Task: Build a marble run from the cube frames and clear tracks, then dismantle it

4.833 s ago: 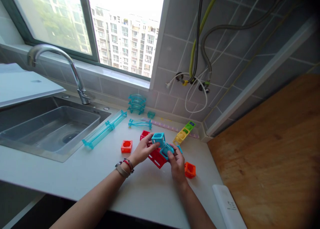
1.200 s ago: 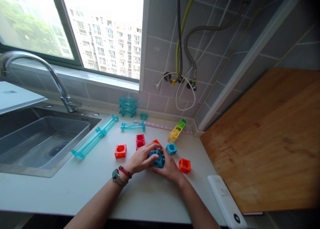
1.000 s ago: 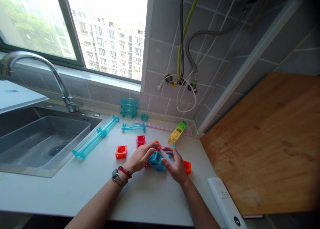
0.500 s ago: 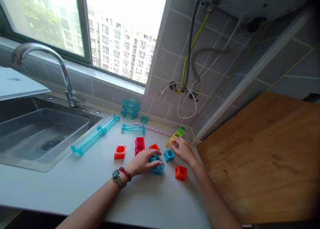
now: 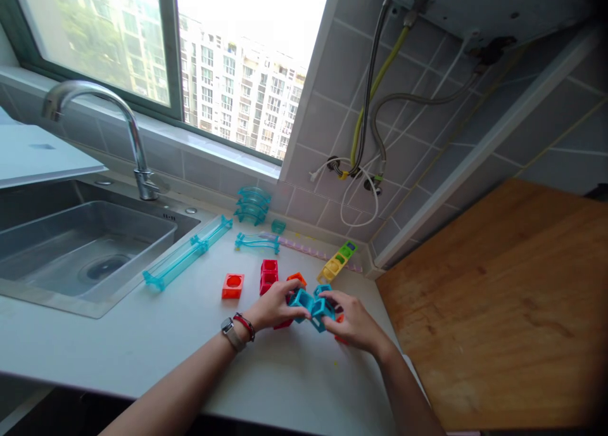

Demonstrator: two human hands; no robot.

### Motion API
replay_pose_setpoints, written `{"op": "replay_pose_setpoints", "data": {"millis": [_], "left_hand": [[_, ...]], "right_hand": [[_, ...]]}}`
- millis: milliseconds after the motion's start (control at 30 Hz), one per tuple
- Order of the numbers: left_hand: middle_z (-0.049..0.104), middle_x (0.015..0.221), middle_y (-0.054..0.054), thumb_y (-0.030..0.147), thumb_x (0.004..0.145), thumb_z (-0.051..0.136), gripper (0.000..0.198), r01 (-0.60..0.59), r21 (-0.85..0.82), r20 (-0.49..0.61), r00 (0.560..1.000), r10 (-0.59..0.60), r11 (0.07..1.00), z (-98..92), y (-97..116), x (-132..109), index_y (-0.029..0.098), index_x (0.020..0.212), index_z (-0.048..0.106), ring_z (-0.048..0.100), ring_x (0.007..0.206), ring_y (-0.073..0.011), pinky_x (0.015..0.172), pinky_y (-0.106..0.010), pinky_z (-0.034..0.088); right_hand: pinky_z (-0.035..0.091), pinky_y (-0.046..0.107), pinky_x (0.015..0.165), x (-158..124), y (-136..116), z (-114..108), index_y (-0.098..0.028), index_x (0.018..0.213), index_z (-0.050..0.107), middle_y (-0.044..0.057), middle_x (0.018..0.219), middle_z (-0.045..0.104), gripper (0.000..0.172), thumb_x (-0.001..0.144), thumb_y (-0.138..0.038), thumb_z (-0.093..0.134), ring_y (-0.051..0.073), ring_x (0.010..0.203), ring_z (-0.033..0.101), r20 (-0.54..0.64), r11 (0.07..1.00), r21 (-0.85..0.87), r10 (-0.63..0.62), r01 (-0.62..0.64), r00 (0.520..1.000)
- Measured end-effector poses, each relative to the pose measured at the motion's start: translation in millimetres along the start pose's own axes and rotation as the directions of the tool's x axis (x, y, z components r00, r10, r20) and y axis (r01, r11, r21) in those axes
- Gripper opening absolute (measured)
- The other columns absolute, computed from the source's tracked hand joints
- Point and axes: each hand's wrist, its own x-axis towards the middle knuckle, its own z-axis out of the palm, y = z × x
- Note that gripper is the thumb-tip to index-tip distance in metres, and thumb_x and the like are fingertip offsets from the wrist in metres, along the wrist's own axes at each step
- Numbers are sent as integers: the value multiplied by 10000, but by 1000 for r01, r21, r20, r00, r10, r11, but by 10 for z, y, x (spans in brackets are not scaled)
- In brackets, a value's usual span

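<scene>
My left hand (image 5: 278, 306) is closed on a blue cube block (image 5: 300, 303). Thumb and fingers of my right hand (image 5: 355, 320) grip another blue cube block (image 5: 322, 314), which meets the left one; I cannot tell whether they are joined. Just behind them is a third blue block (image 5: 323, 288). An orange block (image 5: 297, 277) shows beyond my left fingers, and a red block (image 5: 284, 324) is partly hidden beneath that hand. Most of another orange block (image 5: 341, 336) is covered by my right hand. Further left stand stacked red blocks (image 5: 268, 276) and a lone orange block (image 5: 232, 286).
A row of yellow and green blocks (image 5: 337, 262) lies at the back right. Clear blue track pieces (image 5: 187, 252) and curved pieces (image 5: 253, 206) lie near the sink (image 5: 107, 303) and wall. A wooden panel (image 5: 494, 309) borders the counter on the right.
My right hand has come away from the yellow blocks, toward me and left, and taken hold of a blue block. My left hand has lifted its blue block slightly, baring a red block beneath.
</scene>
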Motion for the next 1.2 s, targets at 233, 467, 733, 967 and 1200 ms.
{"op": "replay_pose_setpoints", "data": {"millis": [233, 467, 733, 967, 1200], "left_hand": [[650, 834, 1, 501, 737, 772, 476, 33, -173, 13, 999, -32, 984, -53, 51, 7, 171, 1050, 632, 620, 729, -153, 640, -242, 497], [716, 1147, -75, 480, 640, 869, 634, -128, 47, 112, 986, 122, 991, 29, 157, -27, 226, 1190, 682, 658, 1039, -255, 911, -340, 522], [562, 1423, -112, 414, 637, 892, 635, -263, 70, 13, 965, 262, 962, 104, 118, -24, 273, 1221, 686, 568, 1268, -303, 1075, -422, 462], [437, 1509, -107, 373, 687, 854, 660, -281, 184, 58, 960, 275, 942, 172, 246, -92, 333, 1305, 627, 644, 1127, -287, 963, -410, 540], [723, 1053, -73, 516, 892, 626, 343, -156, 462, 64, 988, 143, 873, -75, 369, -230, 253, 1103, 695, 701, 911, -237, 787, -315, 546]], "right_hand": [[519, 378, 926, 11, 848, -533, -159, 1340, 588, 130, 1240, 675, 538, 840, -354, 623, 260, 1053, 656, -319, 924, -173, 275, -341, 907], [470, 452, 1012, 78, 1100, -300, -136, 1308, 621, 183, 1266, 654, 616, 735, -326, 746, 342, 1178, 615, -273, 862, -264, 364, -434, 890], [524, 395, 910, -10, -58, 25, -266, 1491, 417, 108, 1315, 624, 714, 864, -485, 680, 264, 1057, 665, 96, 991, 71, 107, -115, 990], [483, 431, 990, -60, -357, 463, -253, 1498, 310, 117, 1330, 615, 754, 837, -326, 666, 279, 1162, 615, -164, 962, 108, 266, -251, 950], [520, 342, 793, -260, 289, -383, -201, 1139, 593, 89, 1075, 701, 328, 846, -345, 568, 221, 866, 666, -410, 926, -49, 322, -373, 853]]}}
